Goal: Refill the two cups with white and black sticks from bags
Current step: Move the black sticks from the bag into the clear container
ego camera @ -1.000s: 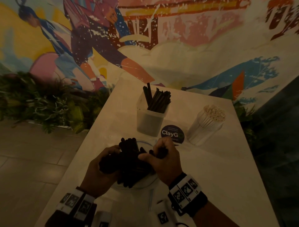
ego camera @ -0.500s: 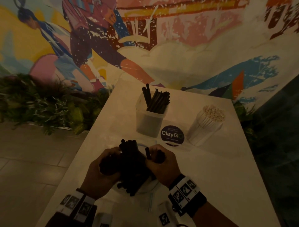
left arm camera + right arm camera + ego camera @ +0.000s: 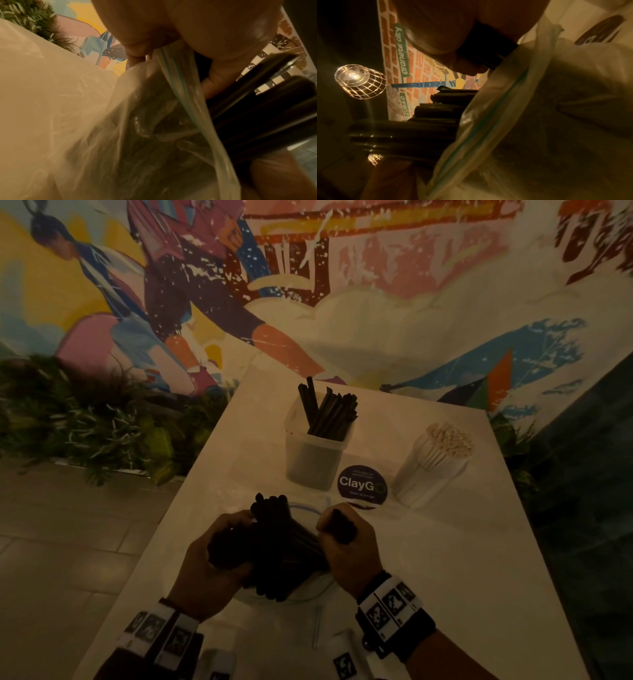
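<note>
A clear zip bag (image 3: 308, 587) of black sticks (image 3: 281, 546) lies on the white table (image 3: 462, 559) in front of me. My left hand (image 3: 219, 556) grips the bundle of black sticks from the left. My right hand (image 3: 346, 539) holds a few black sticks (image 3: 342, 525) apart from the bundle, at its right side. Further back stands a square translucent cup (image 3: 313, 460) partly filled with black sticks. To its right a round cup (image 3: 431, 474) is packed with white sticks. The wrist views show the bag (image 3: 171, 121) and stick ends (image 3: 419, 128) close up.
A round dark "ClayGo" sticker (image 3: 362, 484) lies on the table between the two cups. Plants (image 3: 85, 419) line the floor to the left below a painted mural wall. The table's left edge drops to tiled floor (image 3: 51, 559).
My right hand has drawn a few black sticks away from the bundle, shifting slightly right and back. The left hand keeps its grip on the bundle.
</note>
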`<state>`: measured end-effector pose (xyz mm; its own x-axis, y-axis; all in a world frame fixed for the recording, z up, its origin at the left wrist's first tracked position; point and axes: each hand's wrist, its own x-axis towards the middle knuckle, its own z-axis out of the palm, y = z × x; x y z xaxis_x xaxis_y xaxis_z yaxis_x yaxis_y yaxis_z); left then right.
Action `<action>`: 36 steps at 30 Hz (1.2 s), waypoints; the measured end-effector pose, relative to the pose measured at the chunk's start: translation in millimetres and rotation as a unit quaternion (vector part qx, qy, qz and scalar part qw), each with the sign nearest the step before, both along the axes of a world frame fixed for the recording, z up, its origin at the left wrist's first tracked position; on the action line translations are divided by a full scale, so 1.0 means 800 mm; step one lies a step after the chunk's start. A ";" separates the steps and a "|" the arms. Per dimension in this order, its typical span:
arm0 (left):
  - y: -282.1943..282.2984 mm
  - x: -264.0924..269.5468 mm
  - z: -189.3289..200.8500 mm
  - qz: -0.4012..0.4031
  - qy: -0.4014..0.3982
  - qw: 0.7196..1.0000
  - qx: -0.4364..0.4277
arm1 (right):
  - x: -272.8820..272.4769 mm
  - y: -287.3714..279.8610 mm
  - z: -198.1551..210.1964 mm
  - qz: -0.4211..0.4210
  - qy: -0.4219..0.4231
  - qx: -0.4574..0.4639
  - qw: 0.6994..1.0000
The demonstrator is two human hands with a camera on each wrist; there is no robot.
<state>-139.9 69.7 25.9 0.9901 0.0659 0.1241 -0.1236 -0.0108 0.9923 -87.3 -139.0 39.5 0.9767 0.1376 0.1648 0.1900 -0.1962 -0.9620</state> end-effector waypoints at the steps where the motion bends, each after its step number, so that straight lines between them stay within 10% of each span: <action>1: 0.000 0.000 0.000 -0.001 0.003 1.000 -0.002 | 0.000 -0.001 0.000 0.000 0.006 0.007 1.000; 23: 0.004 0.000 -0.015 -0.001 0.025 1.000 -0.015 | 0.102 -0.030 0.212 -0.049 -0.210 0.237 0.947; 36: 0.001 -0.002 -0.011 0.007 0.050 0.997 -0.050 | 0.195 0.025 0.166 -0.010 -0.173 0.187 0.967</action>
<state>-141.4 70.1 17.1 0.9961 0.0865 0.0161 -0.0237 0.0878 0.9959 69.0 -119.1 172.7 0.8556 -0.0134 0.5175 0.5136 0.1465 -0.8454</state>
